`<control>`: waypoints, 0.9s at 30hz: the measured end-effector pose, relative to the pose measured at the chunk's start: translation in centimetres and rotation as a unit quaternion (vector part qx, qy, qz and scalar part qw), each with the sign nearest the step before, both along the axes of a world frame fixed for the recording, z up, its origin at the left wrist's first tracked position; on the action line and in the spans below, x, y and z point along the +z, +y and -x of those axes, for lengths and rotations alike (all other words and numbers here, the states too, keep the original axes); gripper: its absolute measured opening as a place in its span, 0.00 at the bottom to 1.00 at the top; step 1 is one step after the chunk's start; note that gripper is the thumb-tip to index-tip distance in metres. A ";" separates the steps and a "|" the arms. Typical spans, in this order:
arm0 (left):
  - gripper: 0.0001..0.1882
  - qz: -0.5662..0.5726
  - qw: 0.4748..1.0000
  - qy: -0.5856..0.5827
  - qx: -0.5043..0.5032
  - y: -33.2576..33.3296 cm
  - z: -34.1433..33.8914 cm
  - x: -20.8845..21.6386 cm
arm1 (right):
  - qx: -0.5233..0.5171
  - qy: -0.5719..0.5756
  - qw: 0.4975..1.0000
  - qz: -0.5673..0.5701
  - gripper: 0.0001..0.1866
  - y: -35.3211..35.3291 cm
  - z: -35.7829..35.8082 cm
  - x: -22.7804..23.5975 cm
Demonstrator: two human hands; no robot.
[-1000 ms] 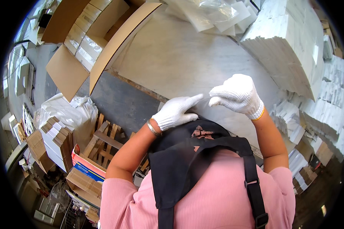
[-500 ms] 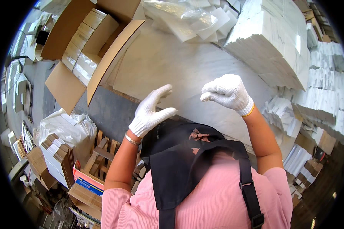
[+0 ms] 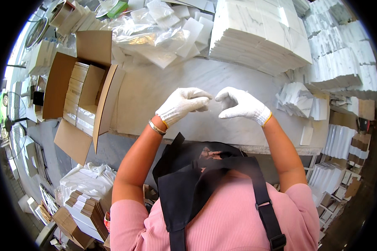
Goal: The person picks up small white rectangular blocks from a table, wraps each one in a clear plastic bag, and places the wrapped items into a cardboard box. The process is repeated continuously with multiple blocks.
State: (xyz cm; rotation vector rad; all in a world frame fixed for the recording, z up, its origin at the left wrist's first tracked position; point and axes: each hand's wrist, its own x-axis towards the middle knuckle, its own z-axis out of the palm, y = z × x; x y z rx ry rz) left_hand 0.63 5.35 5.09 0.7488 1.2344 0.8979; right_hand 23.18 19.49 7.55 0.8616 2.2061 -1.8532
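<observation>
My left hand (image 3: pixel 185 104), in a white knit glove, hovers over the pale marble-like tabletop (image 3: pixel 155 94). Its fingers and thumb are drawn together, and I see nothing held in them. To its right is my right hand (image 3: pixel 244 106), also gloved in white. That one is open, thumb and fingers curved apart around bare air. A small gap separates the fingertips of the two hands. Left of them stands an open cardboard carton (image 3: pixel 108 104) with several smaller packed boxes (image 3: pixel 73 94) inside.
Behind the hands lie crumpled clear plastic and white foam sheets (image 3: pixel 192 35). A large stack of white veined tiles (image 3: pixel 255 42) stands at the back right. Smaller tile pieces (image 3: pixel 297 99) sit farther right. A plastic-wrapped bundle (image 3: pixel 88 182) is at the lower left.
My hands have come closer together. My left hand's fingers have closed up, and my right hand's curled fingers have opened. The view has turned, bringing more of the table's front edge into sight.
</observation>
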 end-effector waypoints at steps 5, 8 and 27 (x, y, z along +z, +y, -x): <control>0.21 0.025 0.998 0.051 -0.005 1.3 0.3 0.1 | -0.170 0.017 0.983 0.071 0.13 0.1 -2.9 -2.7; 0.21 0.035 0.997 0.063 0.004 2.0 0.6 -0.8 | -0.225 0.024 0.973 0.051 0.10 -0.2 -3.1 -3.4; 0.09 -0.136 0.803 0.579 0.040 5.0 1.2 -6.9 | -0.286 -0.114 0.921 -0.239 0.15 0.6 1.3 -7.6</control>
